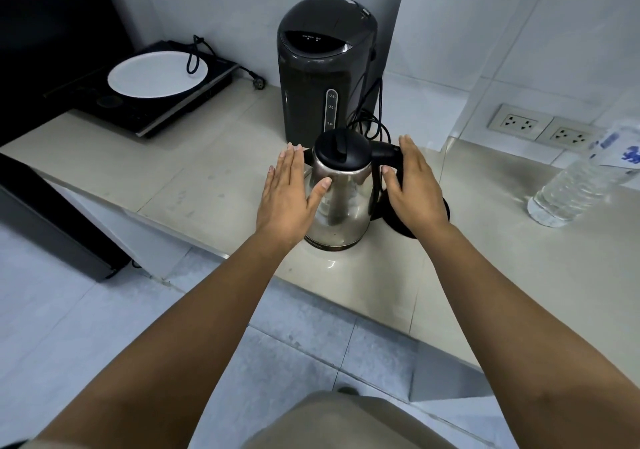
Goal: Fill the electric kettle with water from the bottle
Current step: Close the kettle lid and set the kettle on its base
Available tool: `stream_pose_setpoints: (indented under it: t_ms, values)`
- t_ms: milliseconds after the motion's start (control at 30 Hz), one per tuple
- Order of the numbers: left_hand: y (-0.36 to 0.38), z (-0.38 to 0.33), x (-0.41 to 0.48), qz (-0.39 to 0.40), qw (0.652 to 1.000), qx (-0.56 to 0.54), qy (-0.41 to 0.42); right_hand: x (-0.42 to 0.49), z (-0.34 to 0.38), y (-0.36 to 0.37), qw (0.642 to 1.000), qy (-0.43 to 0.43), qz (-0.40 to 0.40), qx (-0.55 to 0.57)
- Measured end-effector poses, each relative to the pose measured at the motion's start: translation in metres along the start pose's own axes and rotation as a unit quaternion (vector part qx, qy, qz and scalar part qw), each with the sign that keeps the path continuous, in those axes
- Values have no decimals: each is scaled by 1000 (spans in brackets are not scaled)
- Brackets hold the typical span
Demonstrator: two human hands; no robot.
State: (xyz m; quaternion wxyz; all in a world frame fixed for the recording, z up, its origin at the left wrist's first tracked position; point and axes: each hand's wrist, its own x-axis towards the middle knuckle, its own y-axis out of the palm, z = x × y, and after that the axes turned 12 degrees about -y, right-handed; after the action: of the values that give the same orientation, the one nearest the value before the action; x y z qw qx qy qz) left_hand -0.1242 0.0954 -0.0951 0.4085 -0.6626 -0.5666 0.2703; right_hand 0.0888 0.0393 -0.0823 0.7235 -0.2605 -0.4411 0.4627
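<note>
kettle between spread hands | left thumb seemingly touching; bottle apart

A beige stone countertop is running from nine to three o'clock, backed by pale tiled walls that are meeting in a corner at twelve. Double wall sockets are sitting at two o'clock. Grey floor tiles are showing at seven, reflecting dim, cool light.

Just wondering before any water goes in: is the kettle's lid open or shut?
Shut. The black lid sits flat on the steel kettle, with no gap showing, and both hands rest open beside it.
</note>
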Motion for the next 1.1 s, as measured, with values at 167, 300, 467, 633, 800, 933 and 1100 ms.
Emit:
stream_pose_setpoints:
  t_ms: [167, 300, 467, 633, 800, 933, 1100]
  values:
    - [4, -2, -2, -10, 1000, -6, -5, 1, -2, 3, 998, 51, -16, 20]
    - [7, -3, -2, -17, 1000, -14, -7, 1, -5, 6, 995, 92, -29, 38]
    - [10, -4, -3, -18, 999, -24, -12, 4, -12, 13, 986, 148, -35, 68]
    - [10, -6, -3, -21, 999, -33, -12, 4, -13, 13, 976, 204, -25, 77]
    - [7, -9, -10, -24, 998, -55, 4, -15, -7, 10, 975, 204, -61, 65]
    - [-3, -26, -15, -42, 996, -70, 47, -24, -1, -13, 968, 211, -111, 80]
    - [-13, -60, -13, -43, 990, -102, 88, -28, -2, -53, 961, 208, -168, 69]
